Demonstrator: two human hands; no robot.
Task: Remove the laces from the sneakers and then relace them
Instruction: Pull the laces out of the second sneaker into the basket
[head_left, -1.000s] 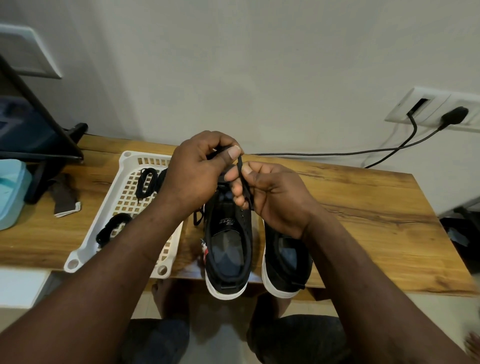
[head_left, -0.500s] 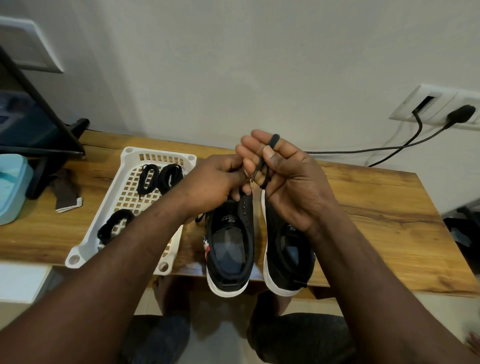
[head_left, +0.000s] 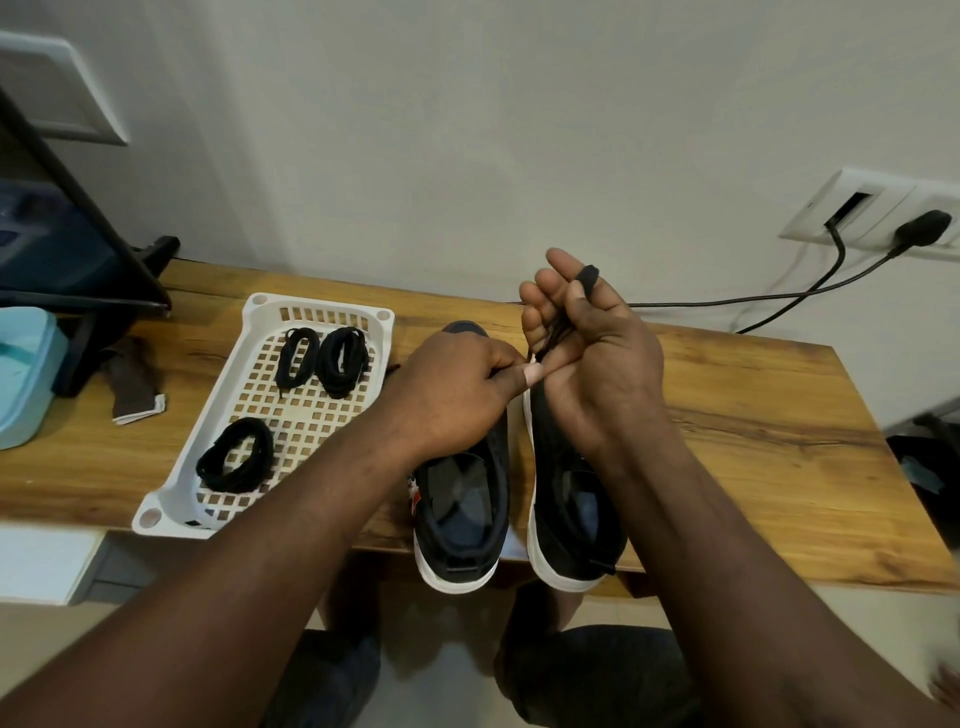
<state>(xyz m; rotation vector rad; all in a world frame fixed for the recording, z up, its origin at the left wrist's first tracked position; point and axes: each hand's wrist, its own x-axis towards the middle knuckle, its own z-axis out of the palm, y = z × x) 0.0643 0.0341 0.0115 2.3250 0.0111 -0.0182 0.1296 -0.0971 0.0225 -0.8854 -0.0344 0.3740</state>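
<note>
The right hand (head_left: 597, 358) is raised at about one o'clock from the sneakers. A black lace (head_left: 588, 274) is looped over the tip of one of its fingers (head_left: 561, 265), so the hand seems to act as a spool and the lace gathers into a tidy coil instead of a tangle. Those fingers are half-bent around the collected strands. How many turns sit in the palm is hard to tell, because they merge in shadow.

The left hand (head_left: 457, 384) meets it from nine o'clock. Its fingers are curled, and thumb and forefinger pinch the lace's lower run, probably to keep it taut and feed it upward.

Beneath them a sneaker (head_left: 460, 499) and the second sneaker (head_left: 566, 499) stand side by side, nearly touching, at the near edge of the desk (head_left: 753, 415). Their heels face the person and hang slightly over the edge, which keeps the openings in easy reach. The left hand hides the first one's eyelets.

At nine o'clock from the shoes, a white basket (head_left: 317, 301) holds three coiled laces (head_left: 236, 462) that lie apart from one another. I judge this to be the removal stage: the lace in hand is likely being bundled to join those in the basket before relacing begins.
</note>
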